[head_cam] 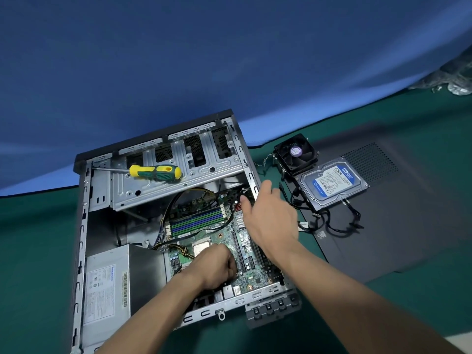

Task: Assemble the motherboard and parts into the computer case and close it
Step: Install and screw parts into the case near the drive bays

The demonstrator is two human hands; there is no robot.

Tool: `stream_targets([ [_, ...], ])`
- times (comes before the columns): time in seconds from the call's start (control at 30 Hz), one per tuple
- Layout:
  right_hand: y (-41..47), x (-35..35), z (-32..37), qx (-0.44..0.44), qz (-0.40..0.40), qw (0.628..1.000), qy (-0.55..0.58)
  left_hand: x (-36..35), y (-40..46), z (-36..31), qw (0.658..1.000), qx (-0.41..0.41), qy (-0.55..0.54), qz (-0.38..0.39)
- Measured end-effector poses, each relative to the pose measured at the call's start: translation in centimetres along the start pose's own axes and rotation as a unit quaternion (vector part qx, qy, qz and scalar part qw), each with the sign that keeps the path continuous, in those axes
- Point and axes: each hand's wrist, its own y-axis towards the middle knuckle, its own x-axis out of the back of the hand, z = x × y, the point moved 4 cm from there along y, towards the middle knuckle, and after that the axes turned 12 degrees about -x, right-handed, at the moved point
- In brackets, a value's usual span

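An open steel computer case (84, 226) lies on its side on a green cloth-covered table (35, 251), a flat black side panel (408, 226) beside it bearing a boxy hard drive (334, 183) and a square black cooler fan (296, 154). Inside sit the grey power supply (109, 284) and green motherboard (255, 274), with a yellow-and-green screwdriver (153, 172) on the drive cage. The left hand (217, 269) rests clenched on the board, what it holds hidden; the right hand (270, 221) hovers loosely spread by the case's right rail.
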Motion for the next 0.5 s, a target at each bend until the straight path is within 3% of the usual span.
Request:
stream_targets([
  [0.5, 0.0, -0.07, -0.02, -0.004, 0.001, 1.0, 0.004, -0.1, 0.04, 0.01, 1.0, -0.012, 0.027, 0.002],
])
